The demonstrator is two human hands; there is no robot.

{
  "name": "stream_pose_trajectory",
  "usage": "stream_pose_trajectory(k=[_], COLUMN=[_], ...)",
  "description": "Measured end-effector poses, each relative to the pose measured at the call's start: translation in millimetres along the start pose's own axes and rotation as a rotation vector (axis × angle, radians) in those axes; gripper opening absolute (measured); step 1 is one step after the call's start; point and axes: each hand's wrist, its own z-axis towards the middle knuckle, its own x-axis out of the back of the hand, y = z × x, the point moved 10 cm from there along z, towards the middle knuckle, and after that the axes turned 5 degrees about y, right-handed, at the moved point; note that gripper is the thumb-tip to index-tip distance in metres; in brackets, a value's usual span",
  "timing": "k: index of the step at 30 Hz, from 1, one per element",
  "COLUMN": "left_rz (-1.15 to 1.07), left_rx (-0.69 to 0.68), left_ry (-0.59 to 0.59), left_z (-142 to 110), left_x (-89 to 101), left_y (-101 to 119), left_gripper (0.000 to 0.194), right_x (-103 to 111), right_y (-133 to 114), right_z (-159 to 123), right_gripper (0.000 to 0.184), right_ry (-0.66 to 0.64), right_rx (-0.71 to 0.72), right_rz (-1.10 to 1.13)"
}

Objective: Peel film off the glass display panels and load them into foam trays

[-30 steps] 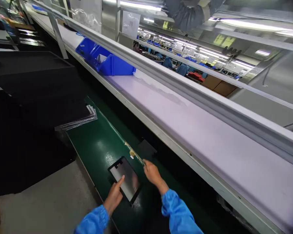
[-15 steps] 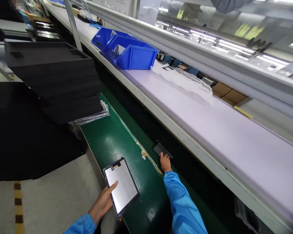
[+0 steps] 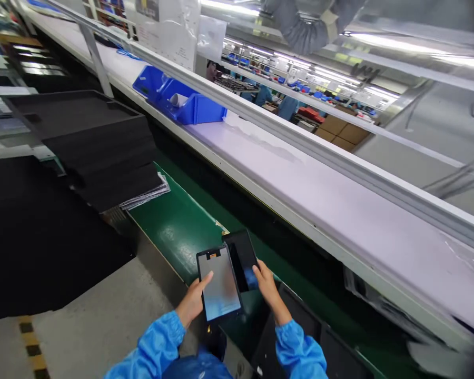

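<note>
My left hand is closed on the left edge of a tablet screen panel, its thumb lying over the silvery face. This panel has a black border and a small black and orange connector near its top. In my right hand is a dark, glossy tablet-sized panel, gripped by its right edge. The silvery panel overlaps the left side of the dark one. Both are held tilted above the green bench. The fingers under each panel are hidden.
A tall stack of black trays stands at the left, over thin clear-edged sheets. Blue bins sit on the long white shelf beyond a dark gap. Black flat trays lie at lower right, near my right sleeve.
My right hand has lifted the dark panel from the green surface beyond the bench and brought it beside the screen panel. The screen panel has turned more upright. My view has shifted.
</note>
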Motion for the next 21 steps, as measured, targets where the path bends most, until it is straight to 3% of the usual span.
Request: stream_pose_trajectory(k=[3,7,10,16,21], left_rz=[0.083,0.242,0.329,0.432,0.553], left_rx=[0.028,0.097,0.141,0.279,0.095], left_ry=[-0.076,-0.156,-0.225,-0.302,-0.295], left_z=[-16.5,-33.2,-44.9,-74.4,-85.1], left_x=[-10.5,-10.4,-15.3,-34.5,-40.7], left_y=[-9.0,-36.4,-62.2,-125.5,-178.2], left_gripper=[0.042,0.042,0.037,0.035,0.037], right_x=[-11.9,-4.4,2.5,5.6,27.5], right_y=[-19.1,-24.0,-20.1,-10.3,23.5], right_z=[-80.3,-154.5,-199.2,-275.0,-327.3], right_gripper=[0.053,0.06,0.063,0.064,0.067], right_ry=[0.029,0.21,0.338,0.467,0.459], right_rx=[-0.082,-0.205,-0.283,-0.336,-0.341], right_rz=[0.236,0.318,0.361,0.411,0.31])
